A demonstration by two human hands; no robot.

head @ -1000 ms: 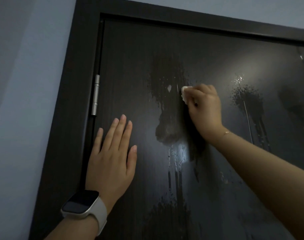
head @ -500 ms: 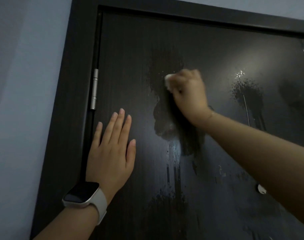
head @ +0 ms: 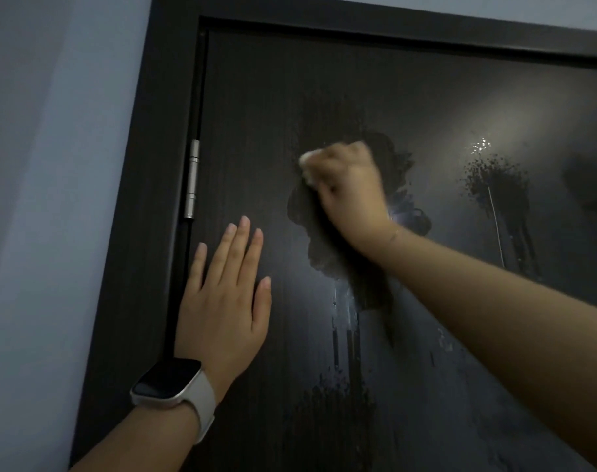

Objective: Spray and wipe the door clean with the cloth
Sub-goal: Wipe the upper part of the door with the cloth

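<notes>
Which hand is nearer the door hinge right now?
Left. The left hand lies flat on the door, just below and right of the hinge. The right hand grips the cloth farther right, at about hinge height.

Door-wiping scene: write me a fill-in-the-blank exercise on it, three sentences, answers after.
1. The right hand grips a white ____ against the door.
2. The left hand lies flat on the door, with a ____ on its wrist.
3. The silver hinge sits on the door's ____ edge.

Missing words: cloth; watch; left
</notes>
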